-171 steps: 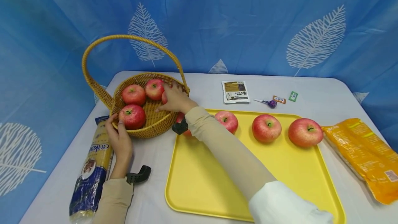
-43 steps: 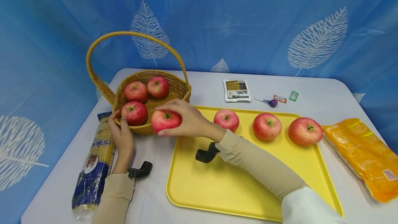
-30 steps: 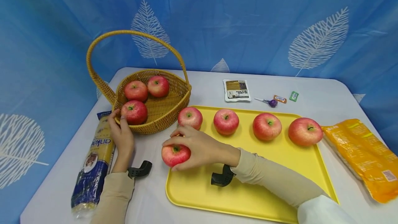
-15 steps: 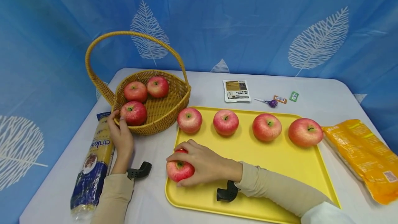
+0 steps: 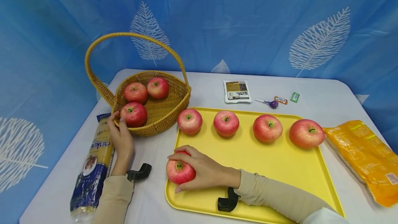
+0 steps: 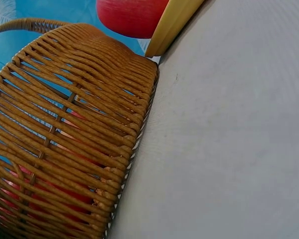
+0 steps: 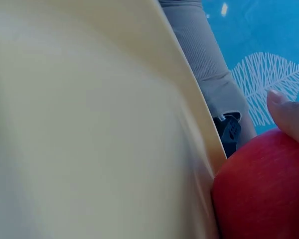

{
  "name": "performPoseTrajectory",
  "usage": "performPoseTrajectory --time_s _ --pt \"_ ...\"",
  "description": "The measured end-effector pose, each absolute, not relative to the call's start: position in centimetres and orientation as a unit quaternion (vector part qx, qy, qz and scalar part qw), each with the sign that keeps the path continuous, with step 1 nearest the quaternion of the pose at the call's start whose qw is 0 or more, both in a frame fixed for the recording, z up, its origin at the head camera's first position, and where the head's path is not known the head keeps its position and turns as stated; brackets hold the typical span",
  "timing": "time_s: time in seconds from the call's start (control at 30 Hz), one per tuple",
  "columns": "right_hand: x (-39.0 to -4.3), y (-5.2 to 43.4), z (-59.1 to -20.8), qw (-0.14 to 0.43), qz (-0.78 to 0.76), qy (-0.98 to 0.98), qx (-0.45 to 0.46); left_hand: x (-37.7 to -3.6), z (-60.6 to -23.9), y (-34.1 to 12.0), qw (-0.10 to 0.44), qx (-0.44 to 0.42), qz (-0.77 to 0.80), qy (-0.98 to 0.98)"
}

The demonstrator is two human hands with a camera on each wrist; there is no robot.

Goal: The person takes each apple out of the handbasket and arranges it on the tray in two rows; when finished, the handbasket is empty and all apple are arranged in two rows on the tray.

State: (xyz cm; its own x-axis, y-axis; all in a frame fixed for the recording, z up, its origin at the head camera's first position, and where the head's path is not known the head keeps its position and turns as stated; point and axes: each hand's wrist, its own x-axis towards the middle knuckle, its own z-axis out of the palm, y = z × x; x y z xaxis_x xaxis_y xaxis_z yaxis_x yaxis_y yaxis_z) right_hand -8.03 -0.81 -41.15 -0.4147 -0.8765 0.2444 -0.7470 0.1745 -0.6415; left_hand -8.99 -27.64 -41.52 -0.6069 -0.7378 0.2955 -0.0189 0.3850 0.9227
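On the left front corner of the yellow tray [image 5: 242, 155] sits a red apple [image 5: 176, 173], with my right hand [image 5: 206, 171] curled round its right side. The right wrist view has this apple [image 7: 269, 191] against the tray's wall. My left hand [image 5: 123, 142] holds the rim of the woven basket [image 5: 163, 123], fingers beside an apple [image 5: 133, 114] inside it. Two more apples lie at the basket's back. In the left wrist view the basket's wicker wall [image 6: 84, 109] fills the left side; my left fingers are hidden there.
Several apples stand in a row along the tray's back edge, the nearest an apple [image 5: 189, 121] by the basket. A pasta bag [image 5: 93, 165] lies left of my left arm. Behind the tray lie a white packet [image 5: 237, 92], lollipop [image 5: 273, 104] and candies; an orange bag [image 5: 363, 158] lies right.
My right hand has taken an apple from the basket's right side and brought it down to the tray's front left corner. My left hand has stayed at the basket rim.
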Motion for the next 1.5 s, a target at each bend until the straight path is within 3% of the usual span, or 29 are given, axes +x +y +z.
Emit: performPoseTrajectory --time_s 0.47,0.9,1.3,1.5 --pt "-8.2 -0.7 -40.7 0.115 -0.379 0.766 -0.507 -9.0 -41.5 -27.6 0.361 0.255 -0.492 -0.750" --pt "-9.8 -1.2 -39.3 0.098 -0.455 0.735 -0.493 -9.0 -41.6 -27.7 0.364 0.254 -0.493 -0.748" --pt "-11.2 -3.0 -36.6 0.017 -0.538 0.702 -0.466 -9.0 -41.5 -27.7 0.365 0.256 -0.489 -0.750" --pt "-12.0 -4.3 -34.7 0.058 -0.497 0.730 -0.465 -8.9 -41.5 -27.7 0.365 0.255 -0.494 -0.747"
